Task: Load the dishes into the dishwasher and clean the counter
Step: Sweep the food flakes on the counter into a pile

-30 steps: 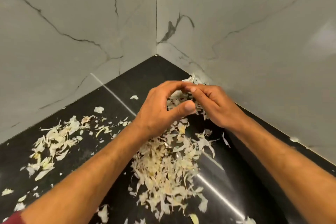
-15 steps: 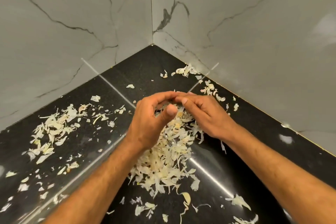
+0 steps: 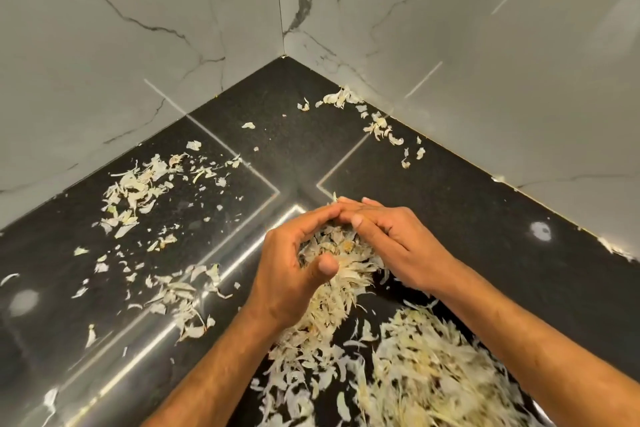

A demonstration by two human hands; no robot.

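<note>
On the black worktop, the left hand and right hand meet fingertip to fingertip, fingers loosely curved and cupped around a heap of pale peelings between the palms

— What is the counter like?
— Black polished stone, finely speckled, glossy with reflections.
— And the walls?
— Smooth grey-veined marble, satin sheen. The peelings look thin, dry, papery.
</note>
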